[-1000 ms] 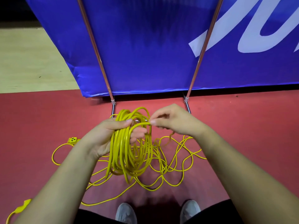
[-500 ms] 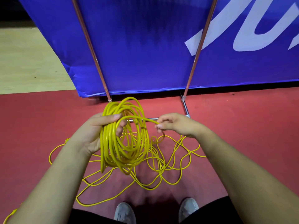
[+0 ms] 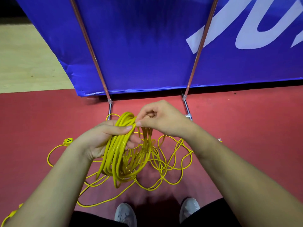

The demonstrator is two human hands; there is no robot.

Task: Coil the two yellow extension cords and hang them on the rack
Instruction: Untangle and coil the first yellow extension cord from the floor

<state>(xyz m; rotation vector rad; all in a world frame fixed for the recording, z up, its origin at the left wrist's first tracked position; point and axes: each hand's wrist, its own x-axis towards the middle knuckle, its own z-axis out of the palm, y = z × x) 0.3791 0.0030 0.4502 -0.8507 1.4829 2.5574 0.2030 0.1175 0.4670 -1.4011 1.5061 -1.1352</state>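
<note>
Many loops of thin yellow extension cord (image 3: 114, 154) are hanging in my gripping left hand (image 3: 101, 138); my right hand (image 3: 164, 118) is pinching another on. Loose cord (image 3: 161, 164) is lying below; hanging is pending.

We are seeing a yellow cord coil (image 3: 121, 154) hanging upright above the red floor (image 3: 32, 120), its loose loops (image 3: 172, 161) sprawling underneath, a socket end (image 3: 68, 140) lying at left.

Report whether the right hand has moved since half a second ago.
Yes. The right hand has moved left, away from the rack's right leg, and now pinches the top of the coil held by the left hand.
</note>
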